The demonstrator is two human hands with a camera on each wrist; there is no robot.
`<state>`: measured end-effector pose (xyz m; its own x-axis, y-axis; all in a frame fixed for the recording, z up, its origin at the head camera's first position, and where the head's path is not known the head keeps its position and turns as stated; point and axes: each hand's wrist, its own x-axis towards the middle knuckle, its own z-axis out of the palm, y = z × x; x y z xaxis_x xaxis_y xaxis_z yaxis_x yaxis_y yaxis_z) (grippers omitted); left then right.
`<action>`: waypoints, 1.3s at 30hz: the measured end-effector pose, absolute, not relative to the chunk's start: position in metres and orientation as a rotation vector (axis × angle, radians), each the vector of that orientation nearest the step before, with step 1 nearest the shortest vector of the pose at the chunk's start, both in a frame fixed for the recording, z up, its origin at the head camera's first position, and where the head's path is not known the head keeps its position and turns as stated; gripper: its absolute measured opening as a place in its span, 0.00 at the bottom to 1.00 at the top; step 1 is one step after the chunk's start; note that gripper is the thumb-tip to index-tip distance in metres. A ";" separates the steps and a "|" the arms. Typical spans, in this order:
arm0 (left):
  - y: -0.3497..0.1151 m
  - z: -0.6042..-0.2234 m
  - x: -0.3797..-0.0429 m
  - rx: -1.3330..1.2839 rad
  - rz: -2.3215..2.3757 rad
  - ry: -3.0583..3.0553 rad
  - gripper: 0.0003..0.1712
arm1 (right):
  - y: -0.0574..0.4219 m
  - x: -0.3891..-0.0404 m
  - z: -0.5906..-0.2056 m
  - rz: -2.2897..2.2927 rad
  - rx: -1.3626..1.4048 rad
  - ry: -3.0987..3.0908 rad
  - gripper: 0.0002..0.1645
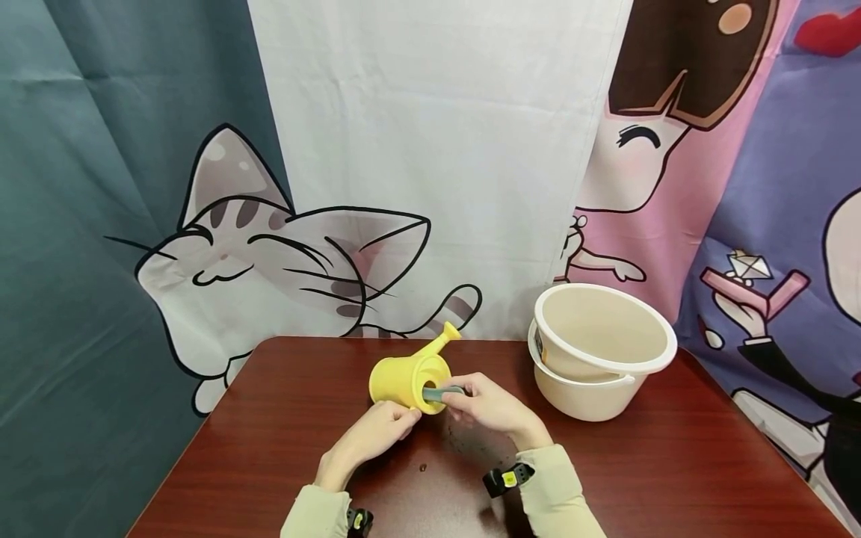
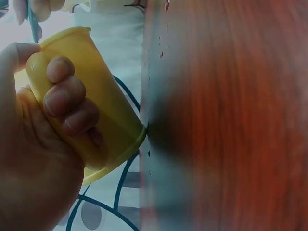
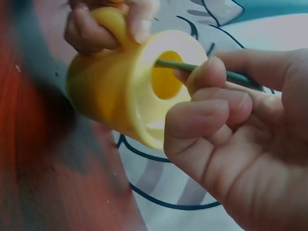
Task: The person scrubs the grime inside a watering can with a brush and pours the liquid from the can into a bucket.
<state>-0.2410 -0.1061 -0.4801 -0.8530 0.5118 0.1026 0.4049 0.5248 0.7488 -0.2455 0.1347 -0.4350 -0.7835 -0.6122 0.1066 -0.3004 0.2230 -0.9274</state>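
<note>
A yellow watering can (image 1: 393,379) is tilted over the table, its round opening turned toward the right hand and its spout pointing up and away. My left hand (image 1: 378,436) grips the can by its handle (image 3: 111,23), fingers curled round it in the left wrist view. My right hand (image 1: 494,409) pinches a thin grey-green stick-like tool (image 3: 178,65) between thumb and fingers. The tool's far end goes through the opening into the can (image 2: 91,72) and is hidden there, so its kind cannot be told.
Two cream basins, the upper one (image 1: 605,329) nested in the lower (image 1: 578,400), stand at the table's back right. Small drops (image 1: 422,468) lie on the brown table (image 1: 269,448). A printed cloth (image 1: 430,149) hangs behind the table.
</note>
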 end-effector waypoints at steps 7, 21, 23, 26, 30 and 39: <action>-0.107 -0.480 -0.242 0.794 1.252 2.605 0.30 | 0.149 -0.245 -0.429 -1.601 -0.855 2.154 0.10; -0.107 -0.480 -0.242 0.804 1.253 2.606 0.31 | 0.156 -0.244 -0.427 -1.644 -0.906 2.081 0.09; -0.107 -0.480 -0.242 0.806 1.252 2.608 0.31 | 0.154 -0.244 -0.427 -1.605 -0.894 2.114 0.09; -0.107 -0.480 -0.242 0.801 1.257 2.605 0.31 | 0.151 -0.244 -0.427 -1.562 -0.855 2.164 0.08; -0.107 -0.480 -0.243 0.787 1.266 2.607 0.31 | 0.143 -0.243 -0.429 -1.580 -0.808 2.189 0.08; -0.106 -0.481 -0.242 0.802 1.231 2.639 0.31 | 0.116 -0.244 -0.442 -1.694 -0.786 2.178 0.13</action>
<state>-0.2416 -0.1065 -0.4810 -0.8523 0.5114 0.1101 0.4130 0.5286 0.7416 -0.2439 0.1163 -0.4423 -0.8159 -0.5671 0.1131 -0.2493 0.1685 -0.9536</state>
